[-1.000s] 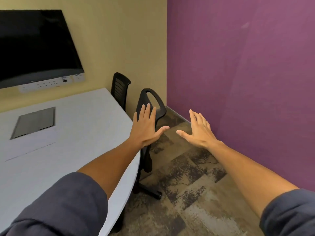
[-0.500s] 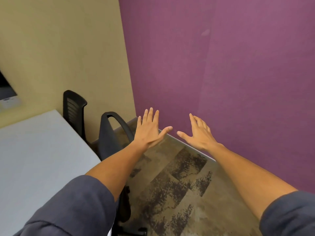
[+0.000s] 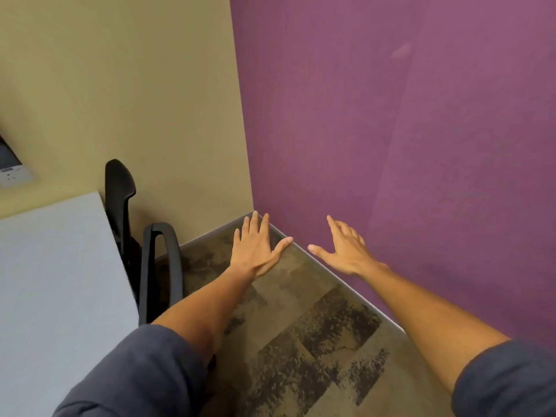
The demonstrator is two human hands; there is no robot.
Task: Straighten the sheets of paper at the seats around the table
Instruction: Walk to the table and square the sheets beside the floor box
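Observation:
My left hand (image 3: 255,251) and my right hand (image 3: 346,251) are stretched out in front of me over the carpet, palms down, fingers spread, holding nothing. They hover side by side, a little apart, toward the room's corner. The pale grey table (image 3: 54,281) fills the lower left; the part of it in view bears no sheet of paper.
Two black office chairs, one near (image 3: 161,266) and one farther back (image 3: 118,188), stand at the table's right edge. A purple wall (image 3: 391,145) rises close on the right, a beige wall (image 3: 135,100) ahead. Patterned carpet (image 3: 301,341) runs between the chairs and the purple wall. A screen's corner (image 3: 9,170) shows at far left.
My view has swung to the right, away from the table and the wall screen, toward the corner. Both hands stay open and held out the same way.

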